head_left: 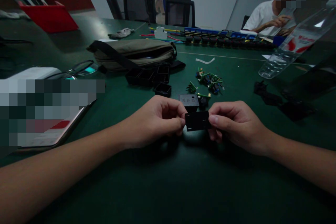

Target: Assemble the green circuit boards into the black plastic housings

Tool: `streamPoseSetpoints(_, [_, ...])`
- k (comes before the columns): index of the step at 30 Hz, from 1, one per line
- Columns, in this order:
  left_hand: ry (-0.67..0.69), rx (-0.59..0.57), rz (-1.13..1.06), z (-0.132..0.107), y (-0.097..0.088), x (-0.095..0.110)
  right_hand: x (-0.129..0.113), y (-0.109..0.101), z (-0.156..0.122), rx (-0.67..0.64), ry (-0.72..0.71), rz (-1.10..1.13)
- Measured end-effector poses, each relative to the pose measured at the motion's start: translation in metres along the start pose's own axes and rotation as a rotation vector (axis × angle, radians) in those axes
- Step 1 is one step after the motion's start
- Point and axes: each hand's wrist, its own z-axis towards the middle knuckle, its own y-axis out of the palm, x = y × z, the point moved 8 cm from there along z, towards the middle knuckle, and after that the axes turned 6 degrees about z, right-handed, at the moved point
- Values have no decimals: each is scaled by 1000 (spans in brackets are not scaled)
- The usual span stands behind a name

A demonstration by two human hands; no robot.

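Between my two hands is a small flat black plastic plate (pixel 197 121) with narrow slots near its edges. My left hand (pixel 160 120) pinches its left edge between thumb and fingers. The right edge is pinched by my right hand (pixel 233 122). Just behind the plate sits a black box marked "SPD" (pixel 188 100), with a small circuit board carrying a dark round part (pixel 203 100) beside it. Farther back lies a pile of green circuit boards (pixel 211 80), and a single small board (pixel 191 86) is apart from it. Several open black housings (pixel 147 76) stand to the left.
A grey-brown bag (pixel 133 51) lies behind the housings. At left are glasses (pixel 81 68) and a partly blurred tablet-like device (pixel 52 140). A plastic bottle (pixel 294 47) leans at right near dark straps (pixel 267 94). Wired blue-and-black modules (pixel 217 36) and a seated person (pixel 265 17) are beyond.
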Motion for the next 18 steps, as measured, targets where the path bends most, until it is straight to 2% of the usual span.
streamPoseSetpoints(4, [-21, 63, 39, -1, -2, -1, -6, -1, -1, 41, -32, -87])
streamPoseSetpoints(9, [-20, 85, 82, -1, -1, -3, -12, 2, -2, 61, -65, -183])
streamPoseSetpoints(13, [-26, 96, 95, -2, 0, -3, -12, 2, -2, 66, -66, -194])
streamPoseSetpoints(18, [-45, 111, 47, -2, -2, -4, -9, -7, -1, 143, -66, -166])
